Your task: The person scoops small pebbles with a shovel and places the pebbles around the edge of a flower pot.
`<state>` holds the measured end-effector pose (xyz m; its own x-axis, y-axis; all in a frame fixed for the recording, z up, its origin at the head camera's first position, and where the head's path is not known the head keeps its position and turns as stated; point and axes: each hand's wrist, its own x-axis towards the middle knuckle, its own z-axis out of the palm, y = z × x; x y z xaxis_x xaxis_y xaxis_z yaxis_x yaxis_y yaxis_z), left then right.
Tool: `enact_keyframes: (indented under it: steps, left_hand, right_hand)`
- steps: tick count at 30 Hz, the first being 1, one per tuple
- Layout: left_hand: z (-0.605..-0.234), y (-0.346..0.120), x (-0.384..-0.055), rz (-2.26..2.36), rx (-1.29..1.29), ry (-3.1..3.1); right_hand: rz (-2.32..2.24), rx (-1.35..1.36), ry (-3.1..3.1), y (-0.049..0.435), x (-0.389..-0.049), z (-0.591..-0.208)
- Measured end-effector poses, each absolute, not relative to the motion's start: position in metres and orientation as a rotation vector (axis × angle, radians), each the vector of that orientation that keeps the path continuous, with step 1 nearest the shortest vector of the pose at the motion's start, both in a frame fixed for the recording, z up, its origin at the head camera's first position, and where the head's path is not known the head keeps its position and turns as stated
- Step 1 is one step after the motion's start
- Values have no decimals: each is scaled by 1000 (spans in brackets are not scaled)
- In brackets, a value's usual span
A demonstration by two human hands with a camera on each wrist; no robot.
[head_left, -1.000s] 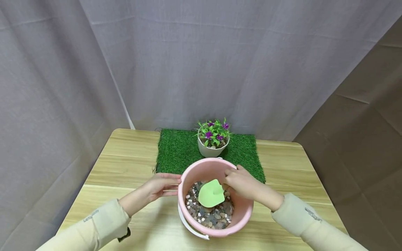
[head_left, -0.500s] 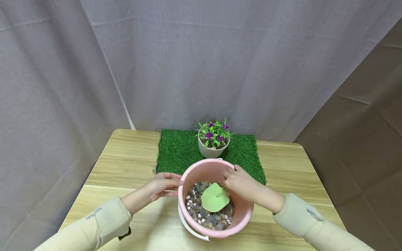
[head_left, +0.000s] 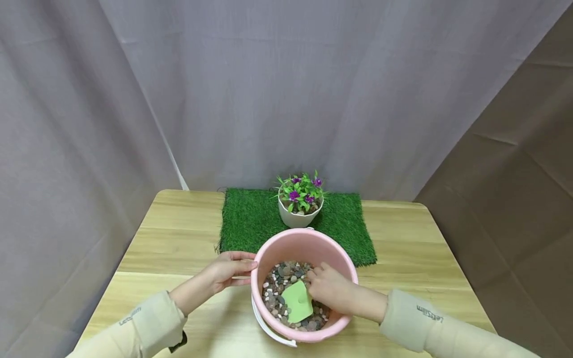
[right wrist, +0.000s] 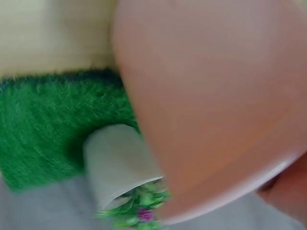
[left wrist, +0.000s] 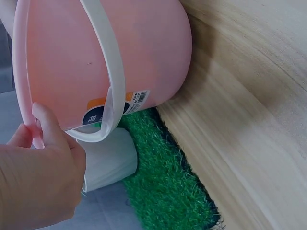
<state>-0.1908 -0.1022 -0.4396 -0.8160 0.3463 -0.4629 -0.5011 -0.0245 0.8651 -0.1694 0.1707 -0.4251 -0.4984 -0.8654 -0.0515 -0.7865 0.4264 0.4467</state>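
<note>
A pink bucket (head_left: 309, 335) with a white handle (head_left: 272, 332) stands on the wooden table, with pebbles (head_left: 286, 271) of mixed colours in its bottom. My left hand (head_left: 229, 272) pinches the bucket's rim on its left side; the left wrist view shows thumb and fingers on either side of the rim. Inside the bucket, my right hand (head_left: 333, 291) grips a light green toy shovel (head_left: 297, 302). Its blade lies among the pebbles, and its handle is mostly hidden by the hand. In the right wrist view, the bucket wall (right wrist: 211, 86) hides most of that hand.
Behind the bucket, a white flowerpot (head_left: 299, 219) with a purple-flowered plant (head_left: 301, 193) stands on a green grass mat (head_left: 250, 219). Bare table (head_left: 179, 238) lies left of the mat. Grey curtains (head_left: 268, 89) hang behind the table.
My right hand has gone lower and nearer inside the bucket. The shovel's blade has turned and dropped down among the pebbles. My left hand stays at the rim.
</note>
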Motion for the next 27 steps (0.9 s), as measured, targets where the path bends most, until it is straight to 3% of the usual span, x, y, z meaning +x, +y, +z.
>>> enact_keyframes:
  steps: [17, 27]
  left_hand:
    - [-441, -97, -188, 1895, -161, 1690]
    - [-443, -100, -189, 1899, -168, 1696]
  right_hand:
    - [-66, 1618, -2584, 182, -195, -440]
    - [138, 1595, -2670, 192, -204, -416]
